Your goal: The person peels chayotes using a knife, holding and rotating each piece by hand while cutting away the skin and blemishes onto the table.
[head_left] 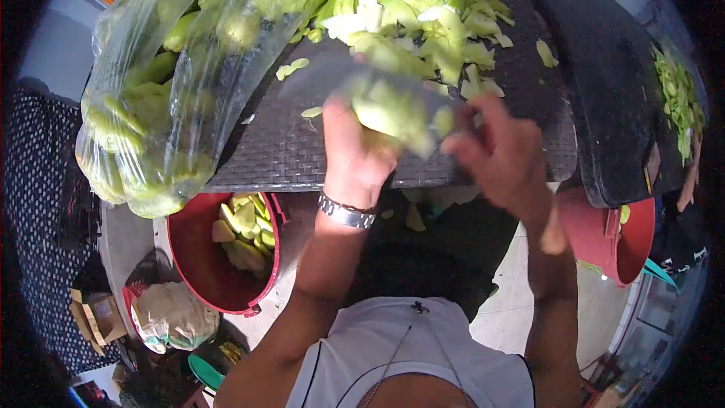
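Observation:
My left hand (351, 147), with a metal watch band at its wrist, is closed around a pale green chayote (396, 117) over the table's near edge. My right hand (498, 147) is closed on a knife, its fingers blurred by motion. The knife's broad grey blade (321, 75) reaches left across the chayote, smeared by movement; the handle is mostly hidden in my fingers. Beyond both hands lies a heap of cut chayote pieces (445, 30) on the dark woven tabletop (279, 147).
A clear plastic bag of whole chayotes (151, 121) hangs over the table's left edge. Below stand a red bucket (196, 257) with pieces inside and another red bucket (638, 242) at right. A black chair back (596, 106) borders the table. A filled sack (174, 317) sits lower left.

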A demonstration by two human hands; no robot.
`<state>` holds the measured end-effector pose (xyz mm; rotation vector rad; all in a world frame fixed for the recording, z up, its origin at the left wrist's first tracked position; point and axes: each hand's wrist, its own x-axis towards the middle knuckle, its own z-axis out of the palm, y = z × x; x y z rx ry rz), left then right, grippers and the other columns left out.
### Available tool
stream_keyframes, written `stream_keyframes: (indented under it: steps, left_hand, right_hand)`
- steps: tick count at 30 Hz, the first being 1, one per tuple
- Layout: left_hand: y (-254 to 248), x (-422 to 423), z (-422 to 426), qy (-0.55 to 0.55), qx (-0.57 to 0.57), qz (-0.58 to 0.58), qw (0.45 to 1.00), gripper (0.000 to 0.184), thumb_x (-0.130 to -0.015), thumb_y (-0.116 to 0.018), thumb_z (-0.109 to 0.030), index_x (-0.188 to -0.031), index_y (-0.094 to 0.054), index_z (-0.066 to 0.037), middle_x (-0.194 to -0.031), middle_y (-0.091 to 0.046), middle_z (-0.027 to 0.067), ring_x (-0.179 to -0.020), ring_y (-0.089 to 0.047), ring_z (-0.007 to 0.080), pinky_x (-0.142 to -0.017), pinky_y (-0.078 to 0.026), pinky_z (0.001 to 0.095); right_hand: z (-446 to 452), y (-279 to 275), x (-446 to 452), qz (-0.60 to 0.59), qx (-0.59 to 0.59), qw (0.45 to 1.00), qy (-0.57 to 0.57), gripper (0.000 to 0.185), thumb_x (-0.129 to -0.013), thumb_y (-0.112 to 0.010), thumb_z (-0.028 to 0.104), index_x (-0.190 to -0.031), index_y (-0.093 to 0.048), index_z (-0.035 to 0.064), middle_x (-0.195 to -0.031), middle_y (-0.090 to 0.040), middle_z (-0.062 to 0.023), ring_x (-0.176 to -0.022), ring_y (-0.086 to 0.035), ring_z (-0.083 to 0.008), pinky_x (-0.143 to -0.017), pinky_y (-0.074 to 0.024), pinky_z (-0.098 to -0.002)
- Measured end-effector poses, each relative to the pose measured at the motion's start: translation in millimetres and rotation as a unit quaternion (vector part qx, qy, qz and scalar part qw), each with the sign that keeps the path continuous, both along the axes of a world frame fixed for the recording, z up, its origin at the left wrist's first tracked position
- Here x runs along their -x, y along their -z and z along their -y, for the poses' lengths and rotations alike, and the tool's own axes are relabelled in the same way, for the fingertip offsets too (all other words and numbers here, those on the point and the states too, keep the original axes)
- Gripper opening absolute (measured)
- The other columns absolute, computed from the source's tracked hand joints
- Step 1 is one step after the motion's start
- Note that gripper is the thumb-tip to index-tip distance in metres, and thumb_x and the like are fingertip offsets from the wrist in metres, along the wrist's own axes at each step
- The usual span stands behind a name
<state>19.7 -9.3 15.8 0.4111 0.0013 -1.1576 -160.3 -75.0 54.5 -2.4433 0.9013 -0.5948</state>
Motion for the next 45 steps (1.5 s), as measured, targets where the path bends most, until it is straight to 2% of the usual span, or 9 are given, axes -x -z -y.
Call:
stream_keyframes:
  steps: [9,18,20,24,28,33,36,39,45]
  left_hand:
    - [-3,11,-5,0.035,-0.012,0.067,0.997,0.050,-0.096,-0.064,-0.048,-0.122,-0.062,-0.006,-0.107,-0.072,0.0123,-0.091,-0.072,0.0266,-0.082,-0.060,0.0409]
    - [1,7,-8,0.044,0.007,0.072,0.996,0.048,-0.099,-0.060,-0.048,-0.123,-0.063,-0.006,-0.108,-0.073,0.0114,-0.093,-0.073,0.0265,-0.076,-0.061,0.0419]
    - [-4,13,-8,-0.042,-0.012,-0.027,0.999,0.047,-0.100,-0.058,-0.047,-0.126,-0.061,-0.008,-0.114,-0.071,0.0110,-0.097,-0.072,0.0271,-0.075,-0.062,0.0457]
    - [-1,-2,-18,0.067,0.016,0.069,0.995,0.050,-0.102,-0.054,-0.050,-0.133,-0.061,-0.012,-0.121,-0.069,0.0120,-0.107,-0.068,0.0327,-0.078,-0.058,0.0523]
    - [7,3,-14,0.081,0.053,-0.027,0.995,0.050,-0.104,-0.056,-0.045,-0.139,-0.057,-0.009,-0.122,-0.070,0.0097,-0.109,-0.069,0.0247,-0.091,-0.059,0.0383]
    - [18,-2,-11,0.094,0.056,0.032,0.994,0.050,-0.103,-0.058,-0.046,-0.135,-0.059,-0.008,-0.121,-0.069,0.0091,-0.111,-0.067,0.0243,-0.090,-0.058,0.0440]
    - [25,1,-14,0.076,0.100,-0.057,0.990,0.053,-0.102,-0.053,-0.049,-0.135,-0.059,-0.007,-0.127,-0.067,0.0156,-0.109,-0.068,0.0353,-0.085,-0.059,0.0543]
    - [14,-7,-21,0.100,0.060,0.038,0.992,0.054,-0.101,-0.054,-0.048,-0.135,-0.058,-0.006,-0.121,-0.069,0.0174,-0.102,-0.070,0.0366,-0.073,-0.061,0.0571]
    - [5,-5,-16,0.115,-0.014,0.137,0.984,0.060,-0.101,-0.053,-0.049,-0.141,-0.052,-0.004,-0.128,-0.064,0.0221,-0.112,-0.066,0.0439,-0.083,-0.061,0.0621]
  right_hand:
    - [-8,21,-8,0.036,0.206,0.976,-0.060,0.069,-0.076,-0.078,0.065,-0.107,-0.059,0.0063,-0.063,-0.060,-0.0075,-0.057,-0.067,-0.0290,-0.052,-0.0525,-0.0408]
    - [-13,18,-10,0.040,0.140,0.987,-0.073,0.059,-0.081,-0.079,0.058,-0.108,-0.061,0.0087,-0.065,-0.062,-0.0082,-0.056,-0.065,-0.0297,-0.053,-0.0511,-0.0419]
    - [10,26,-3,0.003,0.131,0.991,0.011,0.055,-0.082,-0.077,0.059,-0.103,-0.062,0.0103,-0.067,-0.064,-0.0068,-0.059,-0.068,-0.0293,-0.055,-0.0535,-0.0425]
    - [19,9,3,0.035,-0.020,0.996,0.078,0.052,-0.086,-0.072,0.061,-0.095,-0.060,0.0114,-0.067,-0.066,-0.0072,-0.060,-0.069,-0.0317,-0.056,-0.0549,-0.0437]
    - [-4,7,-4,0.016,0.053,0.998,-0.040,0.055,-0.087,-0.071,0.063,-0.097,-0.059,0.0103,-0.065,-0.064,-0.0065,-0.059,-0.069,-0.0303,-0.055,-0.0537,-0.0424]
    - [5,15,-4,0.038,0.142,0.985,-0.088,0.060,-0.085,-0.069,0.068,-0.095,-0.058,0.0103,-0.065,-0.065,-0.0071,-0.057,-0.069,-0.0318,-0.052,-0.0534,-0.0454]
    - [20,9,3,0.007,0.143,0.988,-0.064,0.055,-0.088,-0.069,0.064,-0.097,-0.059,0.0105,-0.066,-0.066,-0.0085,-0.059,-0.069,-0.0339,-0.053,-0.0537,-0.0457]
    - [54,20,16,-0.014,0.093,0.991,0.098,0.048,-0.091,-0.069,0.058,-0.097,-0.061,0.0106,-0.068,-0.068,-0.0093,-0.063,-0.070,-0.0346,-0.057,-0.0541,-0.0452]
    - [42,-2,13,0.023,-0.049,0.996,0.072,0.046,-0.091,-0.072,0.054,-0.095,-0.061,0.0095,-0.068,-0.068,-0.0104,-0.066,-0.071,-0.0340,-0.060,-0.0538,-0.0460]
